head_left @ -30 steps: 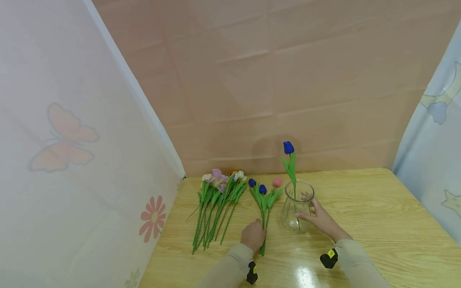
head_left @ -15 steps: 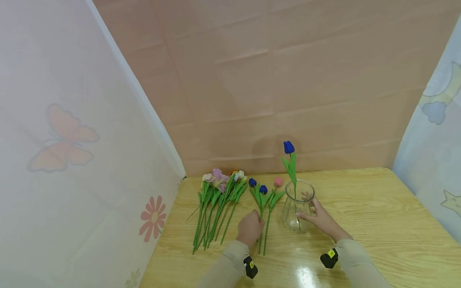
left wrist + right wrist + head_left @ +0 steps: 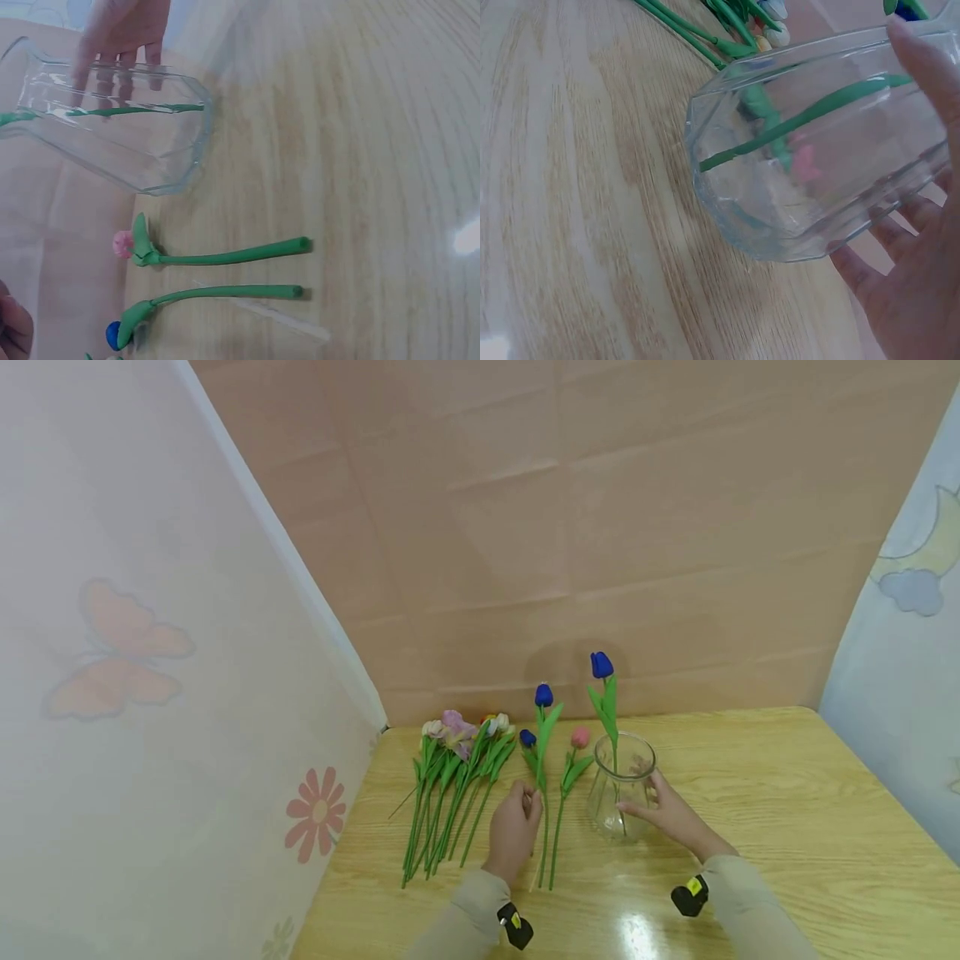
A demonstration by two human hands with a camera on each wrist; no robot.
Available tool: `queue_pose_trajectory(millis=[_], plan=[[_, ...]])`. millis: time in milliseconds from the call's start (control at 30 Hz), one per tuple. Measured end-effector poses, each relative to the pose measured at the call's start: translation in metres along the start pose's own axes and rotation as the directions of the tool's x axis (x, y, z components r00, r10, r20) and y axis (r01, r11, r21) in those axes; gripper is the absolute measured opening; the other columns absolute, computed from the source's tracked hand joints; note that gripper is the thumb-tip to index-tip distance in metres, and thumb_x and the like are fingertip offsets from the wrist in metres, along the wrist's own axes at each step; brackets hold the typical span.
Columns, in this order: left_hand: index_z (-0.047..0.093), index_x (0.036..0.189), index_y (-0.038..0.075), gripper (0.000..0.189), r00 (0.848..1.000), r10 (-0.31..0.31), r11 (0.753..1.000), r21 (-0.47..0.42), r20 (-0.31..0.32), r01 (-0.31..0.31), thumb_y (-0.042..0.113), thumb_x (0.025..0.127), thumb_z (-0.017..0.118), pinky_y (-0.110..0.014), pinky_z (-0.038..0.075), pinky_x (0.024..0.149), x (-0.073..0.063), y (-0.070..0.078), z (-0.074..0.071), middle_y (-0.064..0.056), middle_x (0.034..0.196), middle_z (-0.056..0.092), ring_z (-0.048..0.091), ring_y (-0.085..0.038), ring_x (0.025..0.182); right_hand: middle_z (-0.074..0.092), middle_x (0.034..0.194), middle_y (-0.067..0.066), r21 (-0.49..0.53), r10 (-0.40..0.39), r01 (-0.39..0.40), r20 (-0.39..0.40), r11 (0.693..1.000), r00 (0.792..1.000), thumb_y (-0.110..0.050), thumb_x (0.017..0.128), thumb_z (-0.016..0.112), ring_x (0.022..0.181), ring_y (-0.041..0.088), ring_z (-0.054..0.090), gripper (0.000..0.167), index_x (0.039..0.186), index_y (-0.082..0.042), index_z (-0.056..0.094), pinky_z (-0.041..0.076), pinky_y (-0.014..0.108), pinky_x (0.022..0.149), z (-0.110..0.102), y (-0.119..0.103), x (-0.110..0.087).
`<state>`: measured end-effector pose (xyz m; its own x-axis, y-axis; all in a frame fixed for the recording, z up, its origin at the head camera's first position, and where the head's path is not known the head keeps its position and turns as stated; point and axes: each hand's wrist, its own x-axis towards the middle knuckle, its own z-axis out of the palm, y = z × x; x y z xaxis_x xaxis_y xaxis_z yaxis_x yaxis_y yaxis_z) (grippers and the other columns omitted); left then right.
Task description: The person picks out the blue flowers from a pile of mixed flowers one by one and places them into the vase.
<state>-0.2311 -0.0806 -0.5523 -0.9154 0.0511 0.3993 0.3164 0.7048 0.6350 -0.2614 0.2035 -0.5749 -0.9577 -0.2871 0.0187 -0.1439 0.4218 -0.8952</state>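
Observation:
In the head view my left hand (image 3: pixel 513 831) pinches the stem of a raised blue tulip (image 3: pixel 543 695), whose bloom stands above the other loose flowers. Below it another blue tulip (image 3: pixel 528 738) lies on the table, with a pink tulip (image 3: pixel 581 737) to its right. My right hand (image 3: pixel 670 817) holds the side of a clear glass vase (image 3: pixel 598 810), thumb in front and fingers around the far side. One blue tulip (image 3: pixel 602 666) stands inside, its green stem (image 3: pixel 802 118) slanting through the glass in the right wrist view. Only a little of my left fingers (image 3: pixel 15 330) shows in the left wrist view.
A bunch of artificial flowers (image 3: pixel 457 768) in white, lilac and other colours lies left of my left hand. The wooden table (image 3: pixel 787 810) ends at a tan backdrop (image 3: pixel 480 568). Pale printed curtains (image 3: pixel 225 710) flank both sides.
My left hand has moved slightly left and up, lifting one blue tulip away from the other blue one and the pink one. The right hand and vase have stayed put.

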Motion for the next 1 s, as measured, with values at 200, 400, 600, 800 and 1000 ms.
queue_pose_trajectory(millis=[200,400,600,800,1000], plan=[[0.052,0.094,0.015,0.009,0.97,0.194,0.979,-0.028,-0.143,-0.2,0.02,0.101,0.052,-0.013,0.026,0.044,-0.007,-0.007,0.008,0.01,0.06,0.038,0.025,0.005,0.046,-0.004,0.156,0.03,0.106,-0.134,0.148,-0.136,0.983,0.982,-0.019,0.1,0.052,0.139,0.056,0.002,0.086,0.153,-0.015,-0.016,0.014,0.074,0.103,-0.006,-0.018,-0.008],[0.055,0.094,0.01,0.005,0.904,0.331,0.942,0.041,-0.272,-0.333,0.012,0.098,0.056,-0.008,0.027,0.046,-0.007,-0.004,0.01,0.008,0.061,0.043,0.028,0.007,0.051,0.035,0.139,0.028,-0.112,-0.464,0.487,-0.542,0.866,0.701,0.009,0.089,0.058,0.134,0.02,0.03,0.063,0.143,0.006,0.027,0.02,0.022,0.112,0.002,-0.077,-0.005],[0.056,0.095,0.006,0.004,0.854,0.415,0.907,0.067,-0.314,-0.416,0.009,0.096,0.058,-0.006,0.031,0.048,-0.006,0.001,0.012,0.004,0.061,0.05,0.037,0.004,0.05,0.055,0.124,0.023,-0.126,-0.512,0.524,-0.492,0.842,0.704,0.007,0.09,0.058,0.115,0.01,0.05,0.05,0.136,0.008,0.04,0.036,0.014,0.096,0.022,-0.14,-0.005],[0.056,0.096,0.007,0.009,0.827,0.469,0.881,0.09,-0.31,-0.465,0.015,0.099,0.053,-0.005,0.036,0.049,-0.006,0.006,0.014,0.003,0.061,0.056,0.045,0.002,0.048,0.052,0.135,0.019,0.058,-0.296,0.316,-0.223,0.947,0.929,-0.026,0.1,0.054,0.12,0.034,0.053,0.06,0.149,-0.003,0.027,0.046,0.036,0.097,0.039,-0.147,0.009],[0.056,0.096,0.007,0.017,0.809,0.509,0.86,0.139,-0.295,-0.491,0.02,0.102,0.048,-0.003,0.032,0.047,-0.006,0.009,0.014,0.004,0.058,0.053,0.042,0.003,0.045,0.061,0.121,0.024,0.191,-0.203,0.238,-0.184,0.952,0.962,-0.03,0.1,0.055,0.105,0.028,0.063,0.051,0.138,0.0,0.041,0.054,0.032,0.083,0.046,-0.156,0.015]])
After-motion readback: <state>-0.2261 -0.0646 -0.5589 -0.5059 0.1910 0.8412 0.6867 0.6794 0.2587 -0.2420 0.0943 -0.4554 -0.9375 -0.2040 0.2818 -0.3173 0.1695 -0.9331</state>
